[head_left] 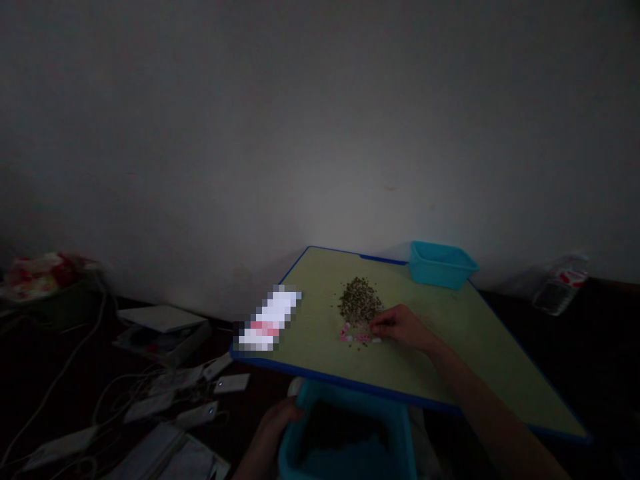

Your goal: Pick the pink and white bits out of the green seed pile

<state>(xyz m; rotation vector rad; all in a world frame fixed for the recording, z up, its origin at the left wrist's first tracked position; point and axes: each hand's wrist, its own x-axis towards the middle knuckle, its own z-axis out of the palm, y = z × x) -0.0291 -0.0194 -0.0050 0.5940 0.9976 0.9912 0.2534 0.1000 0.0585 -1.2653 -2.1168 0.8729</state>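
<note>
A heap of small dark grains, perhaps seeds (359,299), lies on the pale green table (305,333) with a blue rim. Along its near side are several small pink and white pieces (361,338), too small to name. My right hand (400,325) rests at the heap's near right edge, fingertips pinched together; anything between them is hidden. Below the table's front edge my left hand (283,417) grips the left rim of a blue plastic basin (410,443). Inside that basin sits a dark mass, too dim to make out.
A second blue basin (440,265) stands at the table's back right. A bright blurred-out rectangle (270,320) lies at the left. White power strips (233,383) and cables cover the floor at left. A plastic package (560,283) is beyond the right edge; the wall (320,133) is behind.
</note>
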